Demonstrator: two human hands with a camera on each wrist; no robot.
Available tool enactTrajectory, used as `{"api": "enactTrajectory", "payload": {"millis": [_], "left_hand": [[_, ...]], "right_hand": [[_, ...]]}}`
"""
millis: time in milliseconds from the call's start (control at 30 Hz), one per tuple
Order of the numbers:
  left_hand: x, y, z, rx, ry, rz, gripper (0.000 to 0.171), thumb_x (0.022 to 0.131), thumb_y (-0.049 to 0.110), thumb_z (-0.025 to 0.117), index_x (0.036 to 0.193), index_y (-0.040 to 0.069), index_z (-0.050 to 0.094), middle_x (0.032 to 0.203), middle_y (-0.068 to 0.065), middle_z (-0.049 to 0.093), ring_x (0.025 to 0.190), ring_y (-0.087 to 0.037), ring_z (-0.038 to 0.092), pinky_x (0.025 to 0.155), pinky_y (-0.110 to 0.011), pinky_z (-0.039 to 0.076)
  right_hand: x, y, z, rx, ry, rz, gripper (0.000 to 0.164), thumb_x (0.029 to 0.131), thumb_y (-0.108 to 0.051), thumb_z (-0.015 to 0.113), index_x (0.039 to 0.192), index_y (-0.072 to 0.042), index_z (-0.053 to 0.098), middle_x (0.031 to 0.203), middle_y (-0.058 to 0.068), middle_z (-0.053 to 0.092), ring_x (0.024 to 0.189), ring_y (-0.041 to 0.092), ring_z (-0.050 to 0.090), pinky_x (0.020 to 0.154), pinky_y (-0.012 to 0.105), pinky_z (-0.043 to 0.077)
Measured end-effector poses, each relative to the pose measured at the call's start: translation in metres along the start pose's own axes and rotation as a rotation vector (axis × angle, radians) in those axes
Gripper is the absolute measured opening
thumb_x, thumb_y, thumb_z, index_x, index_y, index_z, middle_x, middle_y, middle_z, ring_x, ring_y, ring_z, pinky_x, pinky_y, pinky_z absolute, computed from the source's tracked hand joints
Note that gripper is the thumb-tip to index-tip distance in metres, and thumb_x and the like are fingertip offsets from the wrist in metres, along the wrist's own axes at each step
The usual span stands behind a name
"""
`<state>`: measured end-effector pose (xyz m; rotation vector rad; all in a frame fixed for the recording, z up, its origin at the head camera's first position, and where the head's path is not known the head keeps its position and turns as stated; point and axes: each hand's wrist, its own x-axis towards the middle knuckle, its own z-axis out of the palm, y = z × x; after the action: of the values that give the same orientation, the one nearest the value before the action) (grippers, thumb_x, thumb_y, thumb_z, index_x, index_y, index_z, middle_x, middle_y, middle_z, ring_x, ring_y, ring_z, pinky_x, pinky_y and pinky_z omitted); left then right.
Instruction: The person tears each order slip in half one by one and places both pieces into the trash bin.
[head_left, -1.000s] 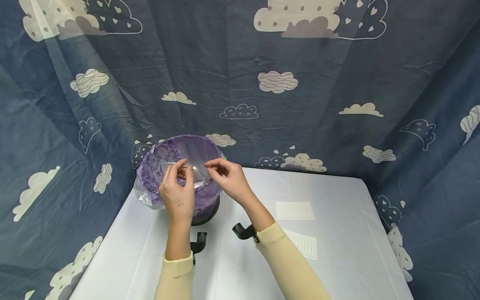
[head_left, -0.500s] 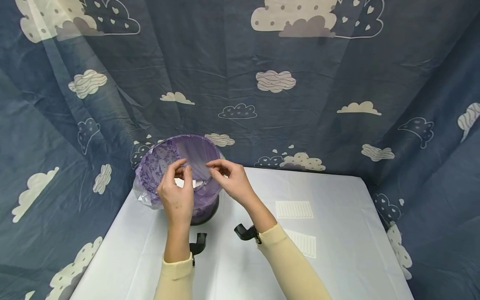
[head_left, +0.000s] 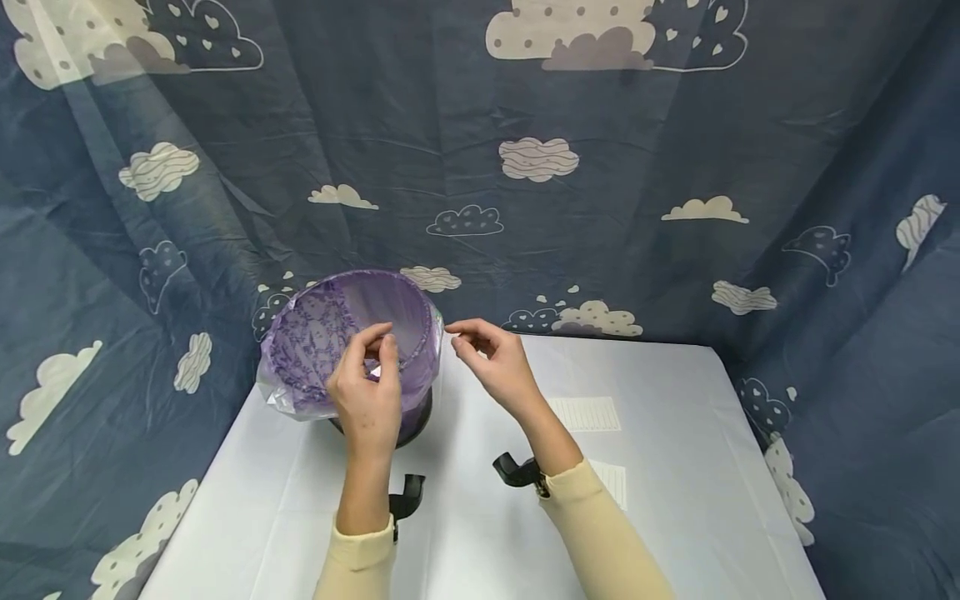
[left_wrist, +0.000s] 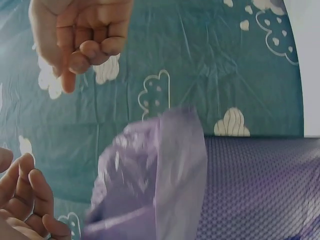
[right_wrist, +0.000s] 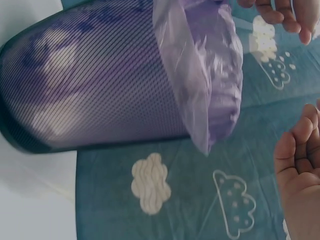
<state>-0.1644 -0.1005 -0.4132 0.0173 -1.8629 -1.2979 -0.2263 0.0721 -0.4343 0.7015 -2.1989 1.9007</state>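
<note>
A round mesh waste bin wears a purple translucent bag folded over its rim. My left hand hovers over the near side of the bin's mouth, fingers and thumb loosely bent, nothing visible between them. To the right of the rim, my right hand hangs in the air with loosely curled fingers and appears to hold nothing. In the left wrist view the right hand shows at the top, while the left hand sits at lower left, both off the bag. A scrap of something white shows behind the left fingers.
Two white lined cards, a farther card and a nearer card partly behind the right forearm, lie on the white table. A dark blue cloud-print curtain hangs behind and at both sides.
A silvery, clear piece seen near the left fingers a second ago no longer shows there. The hands have spread apart, the right one moving rightward off the bin's mouth.
</note>
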Motion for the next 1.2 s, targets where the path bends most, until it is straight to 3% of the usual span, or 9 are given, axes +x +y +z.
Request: {"api": "enactTrajectory", "payload": {"millis": [167,367,500,633,933,1200], "left_hand": [[-0.01,0.006,0.009,-0.046,-0.034,0.023,0.016,0.105,0.014,0.067,0.111,0.005,0.078,0.089,-0.012,0.075,0.08,-0.01,0.06,0.07,-0.022,0.044],[-0.02,0.008,0.021,-0.102,-0.101,0.071,0.013,0.103,0.01,0.069,0.11,0.004,0.078,0.088,-0.011,0.075,0.072,-0.01,0.057,0.066,-0.018,0.045],[-0.028,0.006,0.028,-0.124,-0.147,0.068,0.012,0.102,0.01,0.07,0.11,0.006,0.078,0.087,-0.009,0.075,0.072,-0.01,0.057,0.066,-0.019,0.045],[-0.035,0.003,0.033,-0.159,-0.199,0.028,0.012,0.101,0.011,0.072,0.11,0.006,0.078,0.087,-0.009,0.075,0.073,-0.008,0.058,0.065,-0.017,0.045],[-0.05,-0.007,0.048,-0.277,-0.382,-0.159,0.017,0.096,0.014,0.08,0.112,0.009,0.077,0.087,-0.009,0.071,0.079,-0.007,0.06,0.07,-0.017,0.044],[-0.067,-0.023,0.068,-0.319,-0.467,-0.22,0.022,0.091,0.01,0.084,0.112,0.008,0.077,0.084,-0.009,0.069,0.079,-0.007,0.061,0.068,-0.018,0.043]], "right_hand": [[-0.01,0.006,-0.014,-0.016,0.045,0.028,0.019,0.103,-0.007,0.067,0.12,-0.002,0.075,0.095,0.013,0.072,0.086,0.009,0.066,0.086,0.022,0.055],[-0.023,0.011,-0.027,-0.027,0.091,0.049,0.019,0.103,-0.007,0.067,0.119,-0.004,0.075,0.095,0.015,0.071,0.087,0.011,0.065,0.086,0.022,0.056],[-0.032,0.014,-0.036,-0.049,0.124,0.073,0.02,0.102,-0.008,0.068,0.12,-0.004,0.075,0.098,0.017,0.071,0.088,0.01,0.066,0.087,0.02,0.056],[-0.04,0.017,-0.042,-0.06,0.137,0.09,0.02,0.102,-0.008,0.068,0.12,-0.003,0.074,0.099,0.015,0.071,0.088,0.011,0.066,0.086,0.02,0.057],[-0.06,0.023,-0.054,-0.064,0.156,0.127,0.021,0.102,-0.007,0.069,0.122,-0.004,0.073,0.099,0.015,0.07,0.089,0.011,0.067,0.086,0.02,0.057],[-0.079,0.032,-0.069,-0.057,0.189,0.172,0.024,0.102,-0.012,0.071,0.124,-0.003,0.071,0.098,0.01,0.069,0.089,0.011,0.066,0.084,0.018,0.056]]}}
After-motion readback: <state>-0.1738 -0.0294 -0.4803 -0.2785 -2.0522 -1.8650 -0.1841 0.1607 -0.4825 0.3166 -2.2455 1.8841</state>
